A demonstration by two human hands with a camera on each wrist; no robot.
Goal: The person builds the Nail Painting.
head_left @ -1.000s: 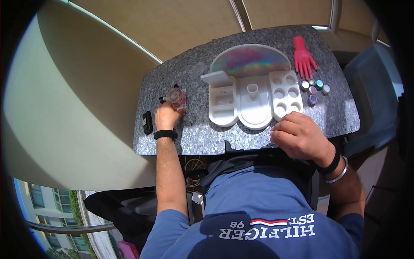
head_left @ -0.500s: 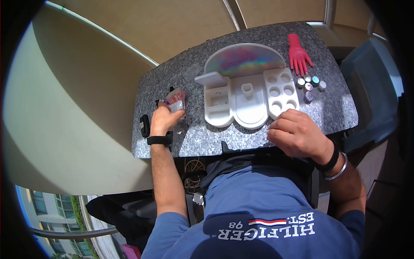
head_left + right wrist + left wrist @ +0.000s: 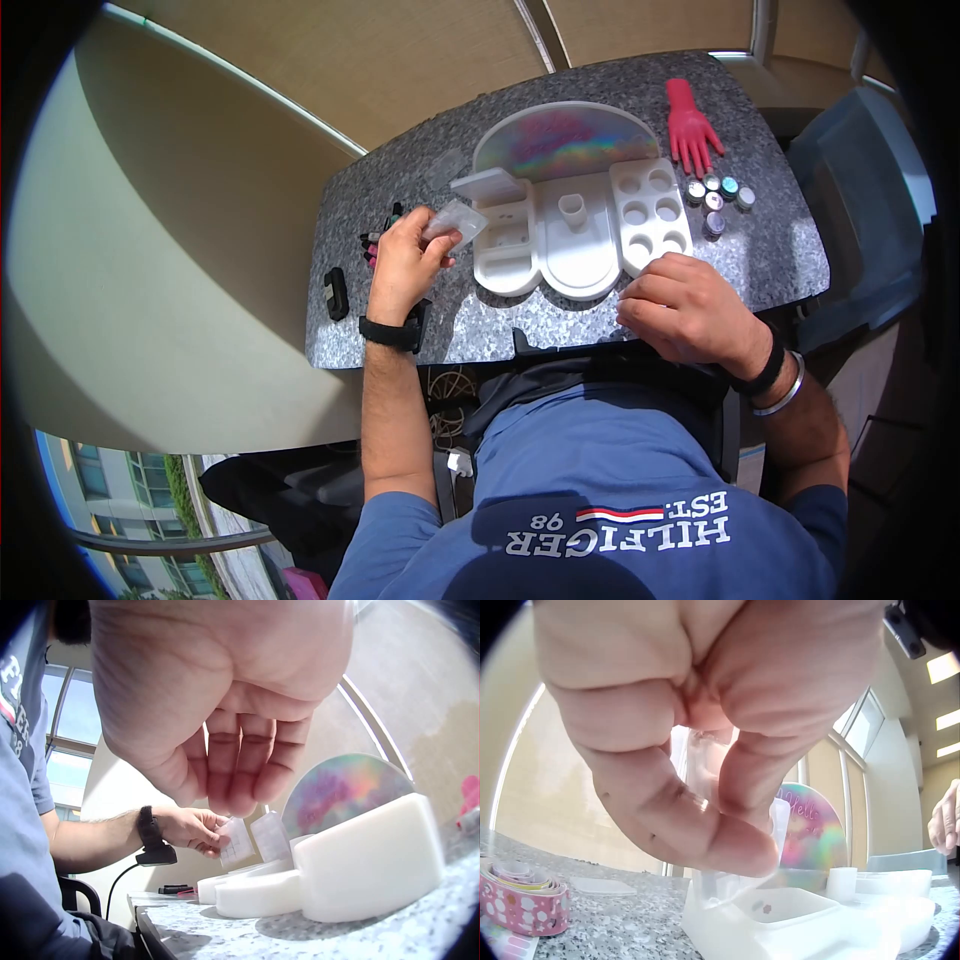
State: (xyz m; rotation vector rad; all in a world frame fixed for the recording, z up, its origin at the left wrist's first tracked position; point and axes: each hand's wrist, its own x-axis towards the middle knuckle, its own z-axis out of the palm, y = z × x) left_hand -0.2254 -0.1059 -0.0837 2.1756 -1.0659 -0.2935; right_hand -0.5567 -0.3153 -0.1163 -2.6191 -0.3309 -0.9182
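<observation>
Your left hand (image 3: 405, 265) now pinches the clear case (image 3: 459, 224), raised and shifted beside the white organizer (image 3: 590, 255), within reach; your right hand (image 3: 690, 312) holds nothing.

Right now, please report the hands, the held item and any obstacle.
Left fingers pinch clear rectangular plastic item. Right fingers look empty. Raised white rectangular flap nearby, may obstruct.

Right fingers (image 3: 253, 757) loosely bent, left fingers (image 3: 213, 837) pinching clear case (image 3: 239, 846), white organizer (image 3: 367, 862)
</observation>
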